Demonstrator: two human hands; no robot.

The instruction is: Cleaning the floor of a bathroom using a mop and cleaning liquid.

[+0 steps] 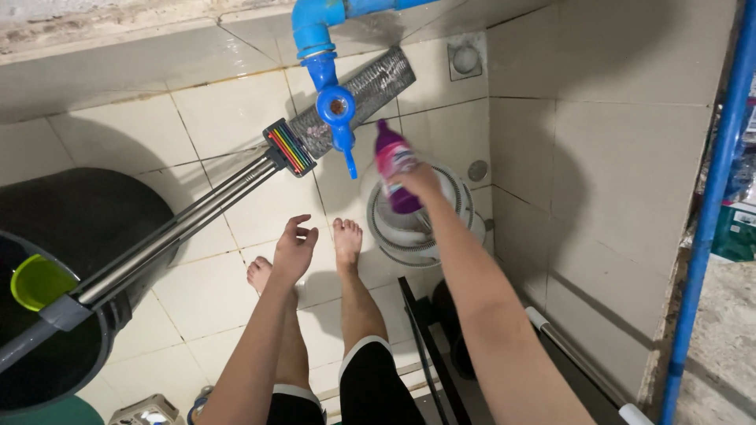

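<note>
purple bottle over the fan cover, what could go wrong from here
1. The right hand grips the purple bottle tilted above the white fan cover on the floor; liquid may splash past it onto the tiled floor, which could turn slippery under the bare feet.
2. The blue tap hangs close beside the bottle, so a lift could knock it.
3. The left hand is free, so nothing steadies the cover.

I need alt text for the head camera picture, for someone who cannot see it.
Seen from above, the right hand holds a purple bottle over a white fan grille on a tiled floor, under a blue tap. The left hand hangs open and empty above bare feet; a mop leans from a dark bucket at left.
</note>
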